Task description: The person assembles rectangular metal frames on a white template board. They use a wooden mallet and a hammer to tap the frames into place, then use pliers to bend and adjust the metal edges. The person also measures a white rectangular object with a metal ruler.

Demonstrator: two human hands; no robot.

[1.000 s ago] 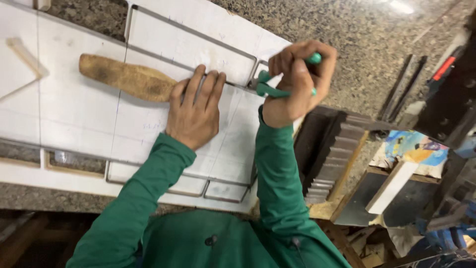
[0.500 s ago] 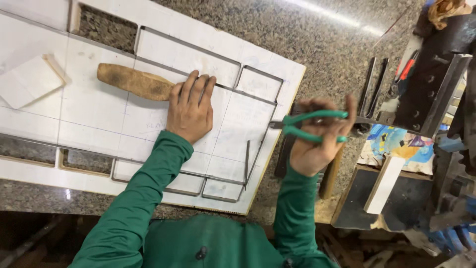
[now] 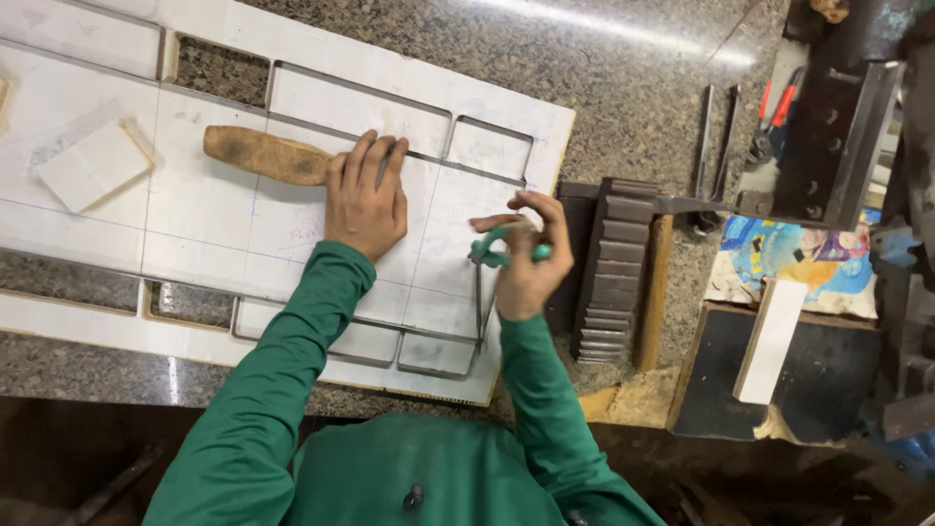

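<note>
A white board (image 3: 243, 224) with thin metal strips standing in it lies on a speckled granite counter (image 3: 633, 88). My left hand (image 3: 365, 200) rests flat on the board, fingers spread, covering the near end of a brown wooden handle (image 3: 263, 154). My right hand (image 3: 526, 258) grips green-handled pliers (image 3: 502, 248) above the board's right part, just over a short upright metal strip (image 3: 478, 307).
A small white block (image 3: 93, 166) lies on the board's left. Right of the board sits a dark ridged block (image 3: 614, 268), then a wooden strip, a colourful printed sheet (image 3: 799, 258), a white bar (image 3: 769, 341) on a dark panel, and a black machine (image 3: 847, 117) with hand tools.
My right hand has swung the green pliers from off the board's right side back over the board, down to the upright strip. My left hand has stayed flat on the board.
</note>
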